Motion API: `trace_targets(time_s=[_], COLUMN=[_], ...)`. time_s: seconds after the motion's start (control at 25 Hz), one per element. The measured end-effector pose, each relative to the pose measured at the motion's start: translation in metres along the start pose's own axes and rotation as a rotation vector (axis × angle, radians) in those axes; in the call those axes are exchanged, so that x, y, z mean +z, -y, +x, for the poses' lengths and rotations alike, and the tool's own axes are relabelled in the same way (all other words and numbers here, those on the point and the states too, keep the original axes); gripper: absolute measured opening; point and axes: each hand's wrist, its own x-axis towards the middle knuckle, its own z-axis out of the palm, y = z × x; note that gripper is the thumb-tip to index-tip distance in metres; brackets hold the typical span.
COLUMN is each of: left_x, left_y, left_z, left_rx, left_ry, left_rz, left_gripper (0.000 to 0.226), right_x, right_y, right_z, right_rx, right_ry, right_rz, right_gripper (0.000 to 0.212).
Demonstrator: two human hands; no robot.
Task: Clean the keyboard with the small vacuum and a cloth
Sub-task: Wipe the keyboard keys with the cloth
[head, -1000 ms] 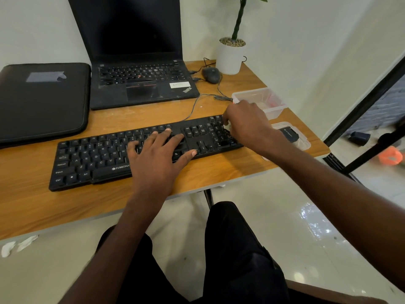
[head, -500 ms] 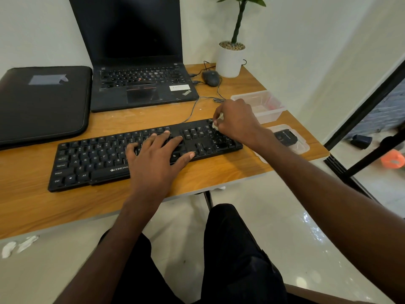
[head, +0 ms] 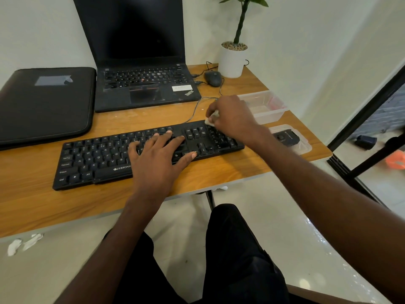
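Keyboard, black and full-sized, lies on the wooden desk near its front edge. Its long axis runs left to right and is slightly skewed: the left end sits closer to the front edge, the right end with the number pad angles toward the back right corner. The key legends read upright from the person's seat, and its cable leaves the back edge toward the laptop.

Left hand lies flat on the middle of the keys, fingers spread and straight, thumb stretched toward the arrow keys, pressing down. Right hand is at the keyboard's back right corner, fingers curled, pinching a small white cloth against the top of the number pad.

Half a second ago the right hand was a little lower on the number pad; it has since slid the cloth toward the back edge. The left hand has kept its place.

Beside the keyboard's right end a clear tub sits near the desk's right edge, and in front of it a clear lid carries a small black device. A mouse and a potted plant stand at the back right corner, and a black sleeve lies at the left.
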Motion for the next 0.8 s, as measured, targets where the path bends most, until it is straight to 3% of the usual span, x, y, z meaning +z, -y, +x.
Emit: trace_targets(time_s=[0.16,0.32,0.52,0.8], left_x=[0.0,0.0,0.001,0.002], left_y=[0.0,-0.001,-0.002,-0.002], left_z=[-0.001,-0.001,0.0,0.001], left_rx=[-0.006,0.007,-0.001,-0.008], left_ry=[-0.008,-0.012,0.0,0.015], left_rz=[0.032,0.019,0.014,0.024], left_gripper=[0.067,0.066,0.068,0.068], right_x=[0.009,-0.008,-0.009,0.009], right_y=[0.002,-0.016,-0.027,-0.031], right_z=[-0.029,-0.055,-0.02,-0.066], right_rx=[0.018,-0.012,0.067,0.094], right_ry=[0.066,0.18,-0.04,-0.002], right_rz=[-0.067,-0.162,-0.077,-0.224], right_gripper=[0.033,0.024,0.024,0.031])
